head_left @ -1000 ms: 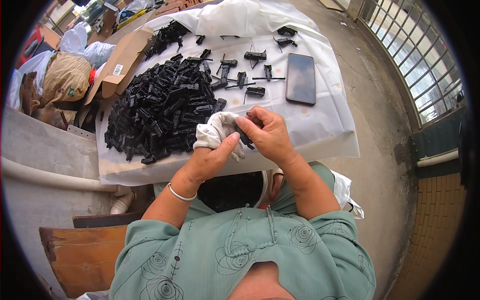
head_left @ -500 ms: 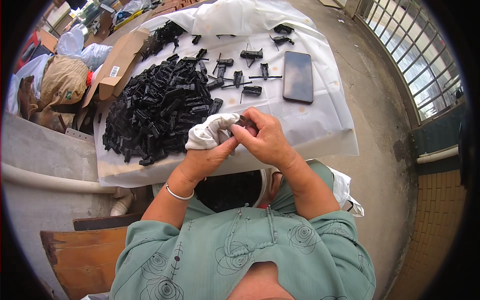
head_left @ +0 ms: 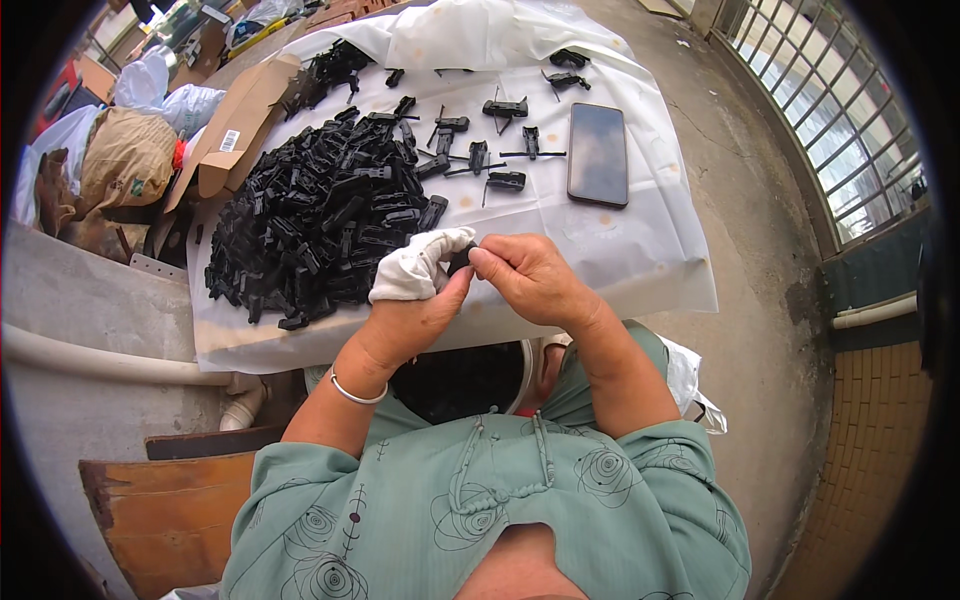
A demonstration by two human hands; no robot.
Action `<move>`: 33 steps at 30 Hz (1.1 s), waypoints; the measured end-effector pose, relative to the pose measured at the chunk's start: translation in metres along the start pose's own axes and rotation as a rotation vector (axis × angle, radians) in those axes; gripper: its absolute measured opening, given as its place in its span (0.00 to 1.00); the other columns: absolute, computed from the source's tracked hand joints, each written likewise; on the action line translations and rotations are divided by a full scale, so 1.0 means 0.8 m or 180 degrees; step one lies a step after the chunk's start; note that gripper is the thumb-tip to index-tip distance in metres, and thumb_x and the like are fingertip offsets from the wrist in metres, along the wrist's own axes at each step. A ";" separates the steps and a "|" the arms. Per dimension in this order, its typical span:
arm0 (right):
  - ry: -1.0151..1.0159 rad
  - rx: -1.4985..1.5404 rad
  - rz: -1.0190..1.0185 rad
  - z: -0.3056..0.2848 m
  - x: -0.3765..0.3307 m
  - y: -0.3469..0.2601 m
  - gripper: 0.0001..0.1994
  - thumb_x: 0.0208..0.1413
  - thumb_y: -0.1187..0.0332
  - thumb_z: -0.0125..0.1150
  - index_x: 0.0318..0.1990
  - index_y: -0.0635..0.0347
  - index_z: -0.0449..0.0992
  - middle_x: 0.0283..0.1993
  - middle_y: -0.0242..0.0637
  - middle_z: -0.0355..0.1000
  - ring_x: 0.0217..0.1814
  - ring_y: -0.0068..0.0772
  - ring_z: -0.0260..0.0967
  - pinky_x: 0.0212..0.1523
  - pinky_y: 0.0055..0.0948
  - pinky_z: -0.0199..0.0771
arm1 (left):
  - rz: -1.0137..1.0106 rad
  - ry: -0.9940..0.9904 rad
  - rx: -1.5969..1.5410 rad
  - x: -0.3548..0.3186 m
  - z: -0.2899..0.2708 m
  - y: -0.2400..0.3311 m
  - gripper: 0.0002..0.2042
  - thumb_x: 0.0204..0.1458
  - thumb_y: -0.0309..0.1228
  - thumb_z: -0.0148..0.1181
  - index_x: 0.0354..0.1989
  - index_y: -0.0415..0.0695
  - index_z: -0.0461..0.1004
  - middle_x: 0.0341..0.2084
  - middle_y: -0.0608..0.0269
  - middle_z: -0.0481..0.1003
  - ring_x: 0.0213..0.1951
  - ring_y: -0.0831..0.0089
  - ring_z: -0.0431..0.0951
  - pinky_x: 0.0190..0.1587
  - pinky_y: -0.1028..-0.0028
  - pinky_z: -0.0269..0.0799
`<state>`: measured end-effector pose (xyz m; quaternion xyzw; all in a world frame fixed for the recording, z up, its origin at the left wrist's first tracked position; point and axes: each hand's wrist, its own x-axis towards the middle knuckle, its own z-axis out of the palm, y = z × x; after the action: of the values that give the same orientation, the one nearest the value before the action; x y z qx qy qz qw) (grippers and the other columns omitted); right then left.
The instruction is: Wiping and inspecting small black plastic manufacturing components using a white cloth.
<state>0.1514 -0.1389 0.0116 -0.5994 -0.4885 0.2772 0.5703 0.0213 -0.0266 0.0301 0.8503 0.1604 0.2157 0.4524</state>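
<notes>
My left hand (head_left: 420,318) is closed, its fingers covered by a white cloth (head_left: 408,272); whether it is a glove or a rag I cannot tell. Between its thumb and the cloth sits a small black plastic part (head_left: 461,260), mostly hidden. My right hand (head_left: 535,278) pinches the same part from the right with thumb and forefinger. Just beyond, to the left, lies a large heap of black plastic parts (head_left: 320,205). Several similar parts with thin prongs, one of them this black piece (head_left: 507,181), lie spread beyond my hands.
White plastic sheeting (head_left: 650,240) covers the table. A phone (head_left: 598,155) lies at its right. An opened cardboard box (head_left: 235,130) and stuffed bags (head_left: 130,160) border the left side. Below the near edge, a round container (head_left: 528,372) stands between my legs. Barred railing (head_left: 830,110) runs along the right.
My right hand has shifted slightly, its fingertips now at the part's right end. More of the black part shows beside the cloth. The left hand has barely moved.
</notes>
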 end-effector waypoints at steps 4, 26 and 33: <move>-0.0231 -0.0299 -0.0290 -0.004 0.000 0.010 0.11 0.58 0.68 0.49 0.27 0.67 0.70 0.19 0.34 0.61 0.22 0.25 0.55 0.25 0.26 0.61 | -0.0108 0.0018 -0.0254 -0.001 0.002 -0.003 0.12 0.43 0.22 0.60 0.39 0.35 0.72 0.30 0.58 0.74 0.25 0.79 0.72 0.28 0.80 0.69; 0.0064 -0.0114 0.0153 0.013 -0.002 0.002 0.12 0.58 0.69 0.48 0.25 0.67 0.68 0.20 0.31 0.61 0.23 0.21 0.53 0.25 0.24 0.58 | 0.0525 0.0157 0.0469 -0.002 0.006 -0.003 0.12 0.42 0.22 0.57 0.37 0.35 0.71 0.29 0.49 0.73 0.32 0.59 0.75 0.36 0.70 0.71; 0.0187 0.0004 -0.0293 -0.005 0.000 0.002 0.08 0.55 0.70 0.52 0.30 0.66 0.71 0.18 0.31 0.60 0.21 0.19 0.53 0.22 0.24 0.58 | -0.0146 -0.0050 -0.1273 0.007 -0.008 0.000 0.13 0.50 0.22 0.55 0.43 0.39 0.61 0.33 0.68 0.65 0.38 0.82 0.64 0.43 0.82 0.62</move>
<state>0.1556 -0.1406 0.0108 -0.5839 -0.4984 0.2332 0.5969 0.0230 -0.0194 0.0342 0.7413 0.1303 0.2263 0.6183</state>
